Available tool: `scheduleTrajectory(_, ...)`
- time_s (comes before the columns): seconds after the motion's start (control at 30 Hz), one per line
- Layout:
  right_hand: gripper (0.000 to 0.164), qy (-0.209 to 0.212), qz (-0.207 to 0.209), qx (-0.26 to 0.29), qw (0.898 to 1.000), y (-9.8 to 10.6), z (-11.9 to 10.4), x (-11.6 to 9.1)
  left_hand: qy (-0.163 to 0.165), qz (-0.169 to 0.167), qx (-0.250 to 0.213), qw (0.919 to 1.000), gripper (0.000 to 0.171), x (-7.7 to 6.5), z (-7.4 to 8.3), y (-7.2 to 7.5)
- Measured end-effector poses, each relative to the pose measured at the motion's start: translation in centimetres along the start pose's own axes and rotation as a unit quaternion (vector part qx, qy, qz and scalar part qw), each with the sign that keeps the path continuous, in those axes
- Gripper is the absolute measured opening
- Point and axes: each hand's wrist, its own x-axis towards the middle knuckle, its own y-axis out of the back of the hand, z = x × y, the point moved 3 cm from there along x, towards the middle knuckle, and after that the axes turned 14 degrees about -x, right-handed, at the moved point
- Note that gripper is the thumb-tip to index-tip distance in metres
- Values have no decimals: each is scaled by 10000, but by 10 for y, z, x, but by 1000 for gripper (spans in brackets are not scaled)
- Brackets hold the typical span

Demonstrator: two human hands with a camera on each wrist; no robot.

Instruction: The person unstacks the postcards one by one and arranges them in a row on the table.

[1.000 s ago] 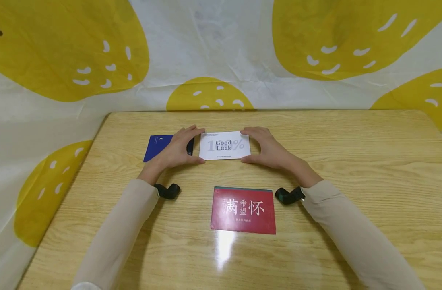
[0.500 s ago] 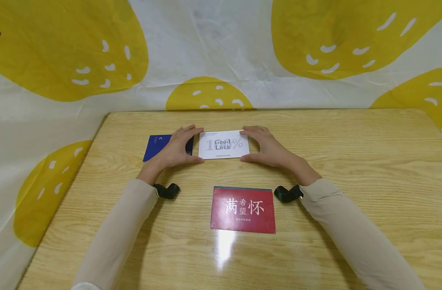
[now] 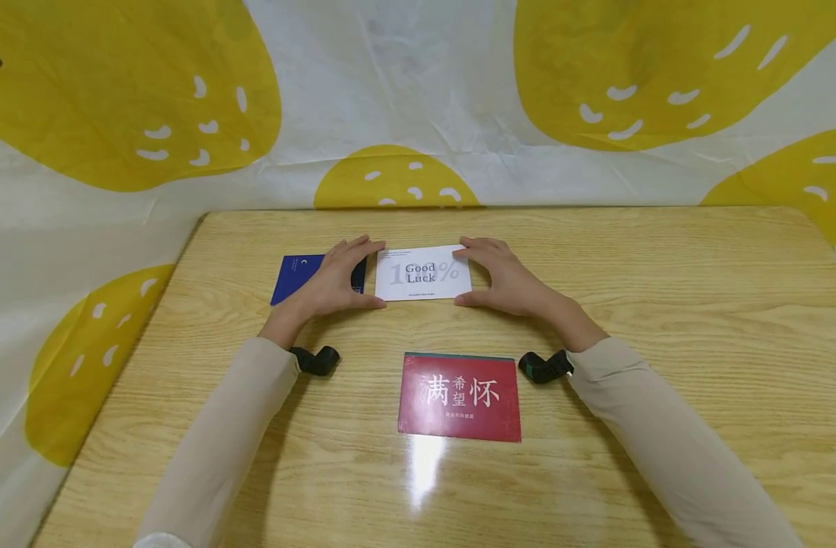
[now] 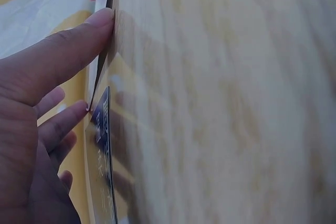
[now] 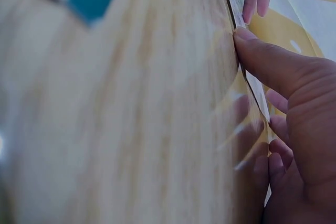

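White card (image 3: 425, 288): lying btwn the two hands toward the far side of the table (image 3: 699, 320), "Good Luck" face up; whether it's resting flat or being held a touch off the wood, can't tell for sure, even from the wrist views.
L hand (image 3: 330, 283): gripping the card's left end — thumb pressing the near corner, a finger touching the far corner.
R hand (image 3: 505, 281): mirroring that at the right end, thumb near, fingers far; so both hands are pinching the same card edge to edge.
Blue card (image 3: 296, 275): sitting just L of the held card, partly hidden by L hand; head view is showing a slim gap, so prob. not touching.
Red card (image 3: 459, 428): lying on the near side, a bit R of the held card, well apart from both hands; teal strip (image 3: 459, 355) showing along its far edge — border or sth underneath, can't tell.
Card step: looks like two-handed placing or squaring-up next to the blue one; judging by the neat row, it's prob. nearing its end.
Next for both hands: if the spot's OK, it's calling for an even release, both ends at once, w/o nudging the blue one; if not, a small slide w/ equal pressure.
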Motion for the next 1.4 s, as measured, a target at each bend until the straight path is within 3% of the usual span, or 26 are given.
scheduleTrajectory(0.3, 82, 26, -17, 87, 10000, 3, -1, -4, -201, 24, 65, 9998, 93, 0, 1, -2)
scheduleTrajectory(0.57, 77, -21, 98, 71, 9999, 16, -7, -14, -688, 205, -128, 9973, 92, -9, 21, 0)
scheduleTrajectory(0.73, 74, 104, 349, 27, 9993, 25, -11, -26, -1036, 337, -470, 9929, 89, -21, 37, -2)
scheduleTrajectory(1.03, 67, 254, 613, 124, 9977, 35, -26, -60, -1278, 763, -770, 9859, 89, -47, 54, -13)
scheduleTrajectory(1.2, 67, 298, 670, 116, 9972, 37, -33, -87, -1480, 635, -1064, 9812, 88, -67, 63, -25)
scheduleTrajectory(1.4, 68, 433, 816, 162, 9956, 37, -41, -112, -1298, 404, -1482, 9796, 90, -89, 71, -39)
